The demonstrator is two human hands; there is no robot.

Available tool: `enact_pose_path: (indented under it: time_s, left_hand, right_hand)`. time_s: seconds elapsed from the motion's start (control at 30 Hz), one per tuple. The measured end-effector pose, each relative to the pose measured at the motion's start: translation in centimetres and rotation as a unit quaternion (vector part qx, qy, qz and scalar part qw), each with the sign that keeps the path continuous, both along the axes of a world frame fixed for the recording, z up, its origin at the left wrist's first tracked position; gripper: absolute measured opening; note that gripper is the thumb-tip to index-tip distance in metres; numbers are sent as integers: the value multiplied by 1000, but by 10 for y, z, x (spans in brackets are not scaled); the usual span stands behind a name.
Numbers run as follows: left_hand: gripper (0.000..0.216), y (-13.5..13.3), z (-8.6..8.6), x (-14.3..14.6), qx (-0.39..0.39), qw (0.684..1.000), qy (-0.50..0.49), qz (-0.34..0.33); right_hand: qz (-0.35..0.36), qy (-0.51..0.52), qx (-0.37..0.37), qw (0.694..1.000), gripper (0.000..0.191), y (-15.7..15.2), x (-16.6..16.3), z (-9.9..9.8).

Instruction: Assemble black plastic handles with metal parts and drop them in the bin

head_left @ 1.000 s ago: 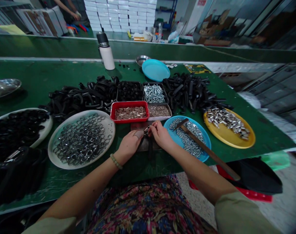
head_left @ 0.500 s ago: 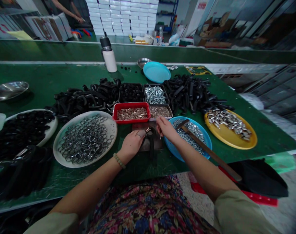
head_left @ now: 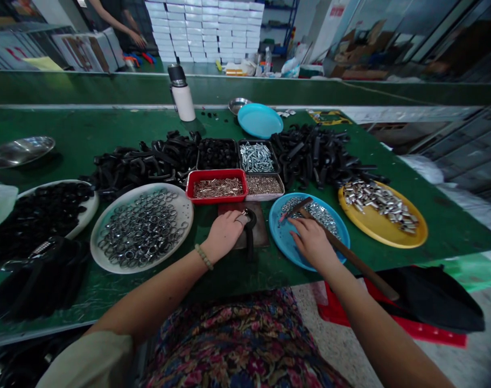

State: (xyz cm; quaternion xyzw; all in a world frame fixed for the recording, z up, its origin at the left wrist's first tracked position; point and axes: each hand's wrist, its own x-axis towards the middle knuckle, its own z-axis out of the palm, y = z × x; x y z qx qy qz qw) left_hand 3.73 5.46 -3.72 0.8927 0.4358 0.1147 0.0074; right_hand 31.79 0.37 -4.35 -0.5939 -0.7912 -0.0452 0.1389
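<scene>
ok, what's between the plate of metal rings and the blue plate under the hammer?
Head view: the left hand, fingertips at a black part on a flat slab, with green tabletop around them.

There are two blue plates (head_left: pixel 283 238) (head_left: pixel 260 121), one yellow plate (head_left: pixel 360 226), one hammer (head_left: pixel 358 262), two metal bowls (head_left: pixel 22 152) (head_left: pixel 238 104).

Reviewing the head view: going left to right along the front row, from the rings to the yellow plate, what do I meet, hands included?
Rings → left hand → black part → blue plate with the right hand over it → yellow plate.
</scene>
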Motion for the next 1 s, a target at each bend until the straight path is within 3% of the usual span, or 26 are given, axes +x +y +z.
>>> enact_pose_path:
  time_s: [0.1,0.2,0.3,0.4,0.53,0.67,0.87,1.0]
  left_hand:
    - [22,-6,4,-4,-9,999,17,-47]
    - [27,-12,9,-8,-25,999,4,-40]
    - [34,-18,10,-13,-56,998,-39,-16]
    - [44,-30,7,-22,-76,993,-91,16]
    - [43,-54,-4,-34,-52,993,-98,44]
    - [40,-65,-14,-40,-47,996,-69,25]
    - [46,-58,-14,-39,-69,995,-63,17]
    - [44,-65,-9,-32,-88,993,-77,18]
  right_hand:
    - [-80,-47,-1,996,37,-2,13,5]
    - [-169,-110,-40,979,42,3,30,8]
    - [-172,-131,-88,972,41,7,39,11]
    - [-182,-63,-83,978,42,1,22,20]
    - [-104,111,-115,982,44,-18,-33,42]
    - [1,192,-153,969,48,-24,-77,58]
    - [14,184,-252,950,51,-15,-93,67]
    - [13,205,-209,956,51,-14,-103,65]
